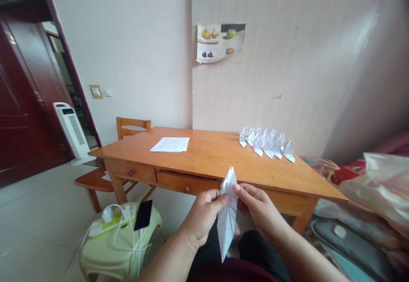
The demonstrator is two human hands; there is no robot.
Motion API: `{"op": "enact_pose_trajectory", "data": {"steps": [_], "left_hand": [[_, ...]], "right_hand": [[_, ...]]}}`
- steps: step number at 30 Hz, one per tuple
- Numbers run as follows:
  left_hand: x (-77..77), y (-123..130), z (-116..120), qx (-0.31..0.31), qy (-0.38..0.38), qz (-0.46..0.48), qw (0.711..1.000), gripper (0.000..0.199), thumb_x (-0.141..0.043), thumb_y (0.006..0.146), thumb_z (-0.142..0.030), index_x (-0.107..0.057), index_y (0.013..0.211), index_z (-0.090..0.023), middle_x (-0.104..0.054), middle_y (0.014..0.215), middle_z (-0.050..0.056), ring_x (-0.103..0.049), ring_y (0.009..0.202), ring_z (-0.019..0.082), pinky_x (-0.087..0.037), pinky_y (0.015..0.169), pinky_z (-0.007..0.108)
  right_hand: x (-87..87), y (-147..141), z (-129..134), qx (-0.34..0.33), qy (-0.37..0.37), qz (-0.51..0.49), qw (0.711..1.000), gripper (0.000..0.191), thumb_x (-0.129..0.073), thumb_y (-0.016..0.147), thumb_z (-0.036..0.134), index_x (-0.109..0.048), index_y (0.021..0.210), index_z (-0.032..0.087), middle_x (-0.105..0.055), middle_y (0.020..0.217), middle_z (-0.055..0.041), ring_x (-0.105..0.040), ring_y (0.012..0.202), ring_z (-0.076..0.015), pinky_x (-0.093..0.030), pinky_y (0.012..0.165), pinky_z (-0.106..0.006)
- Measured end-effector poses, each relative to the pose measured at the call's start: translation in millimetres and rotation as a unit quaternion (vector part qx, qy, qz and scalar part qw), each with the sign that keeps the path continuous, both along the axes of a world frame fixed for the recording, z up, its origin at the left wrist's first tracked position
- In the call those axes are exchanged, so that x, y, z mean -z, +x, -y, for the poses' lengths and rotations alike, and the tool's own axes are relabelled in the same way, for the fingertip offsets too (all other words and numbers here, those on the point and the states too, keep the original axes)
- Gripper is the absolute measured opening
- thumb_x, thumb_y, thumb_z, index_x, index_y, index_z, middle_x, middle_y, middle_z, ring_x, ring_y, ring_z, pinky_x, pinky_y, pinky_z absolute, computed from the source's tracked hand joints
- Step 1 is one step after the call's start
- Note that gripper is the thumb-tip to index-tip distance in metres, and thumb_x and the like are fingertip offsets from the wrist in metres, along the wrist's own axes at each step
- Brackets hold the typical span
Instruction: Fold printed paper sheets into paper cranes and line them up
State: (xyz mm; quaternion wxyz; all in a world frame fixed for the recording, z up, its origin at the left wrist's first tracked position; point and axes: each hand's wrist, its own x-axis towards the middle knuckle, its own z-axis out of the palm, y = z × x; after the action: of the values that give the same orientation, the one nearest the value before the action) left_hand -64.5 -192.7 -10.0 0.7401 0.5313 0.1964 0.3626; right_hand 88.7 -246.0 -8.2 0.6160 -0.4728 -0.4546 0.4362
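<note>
Pale walls rise behind a glossy wooden table point(204, 156), its middle drawer point(175, 183) slightly open. Just off the table's near edge is a narrow, pointed piece of folded paper point(227, 222), upright above the lap — both hands are on it. The left hand point(204, 214) grips its left side, thumb pressed flat across the front; the right hand point(257, 203) is closed in a pinch on the upper right edge.

From that paper, at one o'clock on the tabletop, stand grouped white folded figures point(268, 142), one slightly apart on the right. Between ten and eleven lie flat printed sheets point(171, 144). At nine o'clock, a pale green stool point(105, 252) bears a black phone point(143, 215), a power strip point(111, 225) and white cables. Beyond, towards ten, a white tower appliance point(73, 130) stands by a dark red door point(28, 94). At twelve, high up — a fruit picture point(220, 41) on the wall. Between three and four sits a grey bag point(354, 252).
</note>
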Motion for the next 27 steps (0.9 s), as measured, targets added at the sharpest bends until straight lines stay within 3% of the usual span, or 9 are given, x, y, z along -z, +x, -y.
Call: {"op": "enact_pose_trajectory", "data": {"steps": [3,8,13,21,27], "left_hand": [[-0.6,-0.7,-2.1,-0.019,-0.006,0.014,1.000,0.031,-0.073,0.085,-0.041,-0.070,0.085,-0.010,-0.070,0.078,0.009,-0.064,0.075,0.019,-0.048,0.075,0.032],[-0.7,-1.3,-2.4,-0.061,-0.028,0.012,0.998,0.029,-0.075,0.083,-0.040,-0.069,0.081,-0.012,-0.067,0.072,0.005,-0.060,0.064,0.015,-0.047,0.066,0.028],[-0.1,-0.2,-3.0,-0.077,-0.031,0.020,0.996,0.028,-0.076,0.082,-0.039,-0.071,0.084,-0.012,-0.068,0.075,0.005,-0.059,0.068,0.014,-0.047,0.068,0.027],[4.3,1.6,-6.5,-0.068,-0.043,0.030,0.996,0.030,-0.076,0.081,-0.041,-0.073,0.089,-0.012,-0.066,0.073,0.004,-0.059,0.066,0.015,-0.048,0.066,0.028],[2.1,2.4,-4.7,-0.062,-0.037,0.034,0.997,0.029,-0.076,0.082,-0.041,-0.073,0.089,-0.012,-0.067,0.075,0.005,-0.058,0.068,0.015,-0.046,0.068,0.028]], "right_hand": [[4.8,1.5,1.6,-0.002,-0.002,0.023,1.000,0.042,-0.061,0.091,0.055,-0.060,0.073,0.018,-0.053,0.063,0.0022,-0.043,0.058,-0.0106,-0.032,0.055,-0.025],[4.1,-2.2,8.4,-0.068,-0.003,0.101,0.993,0.041,-0.063,0.090,0.054,-0.057,0.073,0.017,-0.052,0.063,0.0022,-0.042,0.059,-0.0108,-0.030,0.056,-0.026],[3.9,-4.6,8.1,-0.056,0.002,0.116,0.992,0.041,-0.066,0.088,0.055,-0.054,0.073,0.018,-0.046,0.062,0.0044,-0.036,0.058,-0.0101,-0.026,0.054,-0.026],[4.7,-6.8,7.7,-0.042,0.011,0.101,0.994,0.042,-0.063,0.089,0.054,-0.054,0.070,0.019,-0.046,0.060,0.0044,-0.035,0.056,-0.0100,-0.025,0.053,-0.026],[5.6,-9.8,6.7,-0.048,0.010,0.036,0.998,0.040,-0.068,0.087,0.050,-0.052,0.068,0.019,-0.045,0.058,0.0057,-0.035,0.054,-0.0092,-0.026,0.053,-0.025]]}}
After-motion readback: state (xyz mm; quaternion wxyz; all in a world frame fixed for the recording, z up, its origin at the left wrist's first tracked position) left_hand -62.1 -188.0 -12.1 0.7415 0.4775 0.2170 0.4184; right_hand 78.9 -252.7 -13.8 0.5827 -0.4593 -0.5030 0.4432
